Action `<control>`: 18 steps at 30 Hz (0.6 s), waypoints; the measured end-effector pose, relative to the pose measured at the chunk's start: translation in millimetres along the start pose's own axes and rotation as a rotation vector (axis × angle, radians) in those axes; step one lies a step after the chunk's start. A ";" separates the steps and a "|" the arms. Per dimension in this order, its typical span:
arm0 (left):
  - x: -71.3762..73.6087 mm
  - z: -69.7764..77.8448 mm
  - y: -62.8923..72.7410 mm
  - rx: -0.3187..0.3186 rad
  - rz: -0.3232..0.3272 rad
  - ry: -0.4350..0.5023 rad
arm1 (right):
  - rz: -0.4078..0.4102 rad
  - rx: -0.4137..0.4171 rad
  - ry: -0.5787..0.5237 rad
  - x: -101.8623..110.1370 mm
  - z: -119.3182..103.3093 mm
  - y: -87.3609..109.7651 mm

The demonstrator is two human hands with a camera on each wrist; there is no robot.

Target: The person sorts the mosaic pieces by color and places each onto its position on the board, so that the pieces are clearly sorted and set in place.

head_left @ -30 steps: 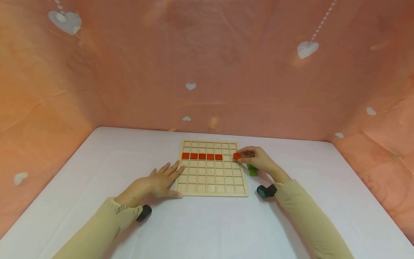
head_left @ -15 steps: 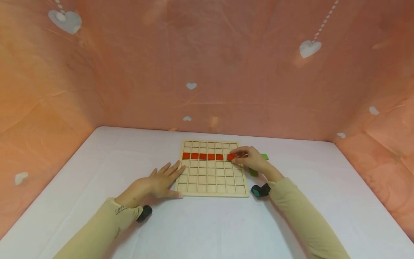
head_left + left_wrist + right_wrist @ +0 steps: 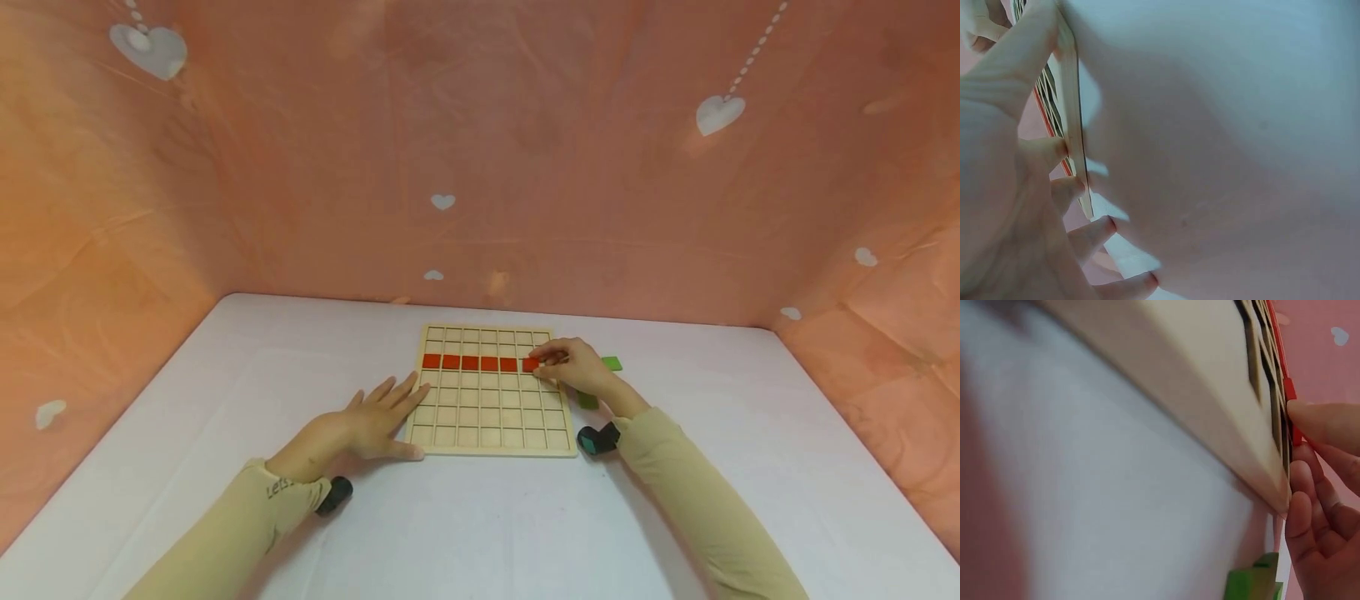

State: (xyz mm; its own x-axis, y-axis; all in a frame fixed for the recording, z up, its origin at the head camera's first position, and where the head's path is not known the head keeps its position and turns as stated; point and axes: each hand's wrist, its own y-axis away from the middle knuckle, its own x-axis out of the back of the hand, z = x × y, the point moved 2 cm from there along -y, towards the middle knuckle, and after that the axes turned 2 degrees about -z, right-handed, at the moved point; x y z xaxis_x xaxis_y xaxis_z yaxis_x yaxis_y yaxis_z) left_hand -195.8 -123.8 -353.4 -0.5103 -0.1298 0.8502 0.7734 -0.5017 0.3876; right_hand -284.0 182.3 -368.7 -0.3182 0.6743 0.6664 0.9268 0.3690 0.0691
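Observation:
A wooden grid board (image 3: 489, 414) lies flat on the table, with a row of several red square tiles (image 3: 470, 363) set in its third row from the back. At the right end of that row my right hand (image 3: 581, 368) pinches one more red tile (image 3: 529, 365) between thumb and fingers. In the right wrist view this red tile (image 3: 1294, 419) stands slightly above the board's face. My left hand (image 3: 369, 423) rests spread at the board's left edge. Its thumb touches the front left corner, and its fingertips lie on or beside the frame.
Green tiles lie right of the board: one green tile (image 3: 612, 363) beyond my right hand, another green tile (image 3: 588, 401) partly under the wrist. The white table (image 3: 480, 525) ends at a pink cloth backdrop (image 3: 480, 167) with hearts.
My right hand has moved left with the red tile, from the board's right edge to beside the red row. A green tile has come into sight behind it. The left hand stays put.

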 end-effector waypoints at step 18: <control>-0.2 1.9 1.2 -0.005 0.002 -0.006 | -0.009 0.021 0.104 -2.7 -7.7 -4.4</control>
State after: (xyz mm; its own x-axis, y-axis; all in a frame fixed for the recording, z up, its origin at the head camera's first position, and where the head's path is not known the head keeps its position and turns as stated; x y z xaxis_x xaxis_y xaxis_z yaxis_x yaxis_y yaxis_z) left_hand -194.1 -122.8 -352.4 -0.5067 -0.1259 0.8529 0.7723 -0.5059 0.3841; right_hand -285.7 173.9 -365.0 -0.3027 0.6016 0.7392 0.9194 0.3886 0.0603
